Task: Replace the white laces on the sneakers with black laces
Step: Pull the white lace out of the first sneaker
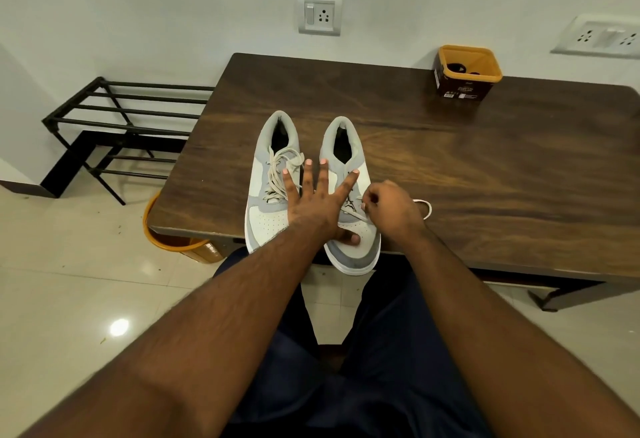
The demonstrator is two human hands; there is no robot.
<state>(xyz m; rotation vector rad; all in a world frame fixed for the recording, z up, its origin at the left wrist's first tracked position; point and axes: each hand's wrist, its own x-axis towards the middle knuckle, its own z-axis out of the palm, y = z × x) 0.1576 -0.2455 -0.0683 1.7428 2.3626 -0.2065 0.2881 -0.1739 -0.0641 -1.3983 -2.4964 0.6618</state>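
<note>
Two grey and white sneakers stand side by side on the wooden table [450, 167], toes toward me and hanging over the near edge. The left sneaker [268, 209] is fully laced with a white lace [277, 174]. My left hand [317, 202] lies flat with spread straight fingers across both shoes, thumb on the toe of the right sneaker [353, 250]. My right hand [391, 212] pinches the right sneaker's white lace [426, 209] at its lower eyelets; a loop of that lace trails onto the table to the right. Black laces lie inside a yellow tub [465, 72].
The yellow tub stands at the table's far right by the wall. A black metal rack [114, 125] stands on the floor to the left. An orange bucket [180, 247] sits under the table's near left corner. My legs in dark trousers are below the table edge.
</note>
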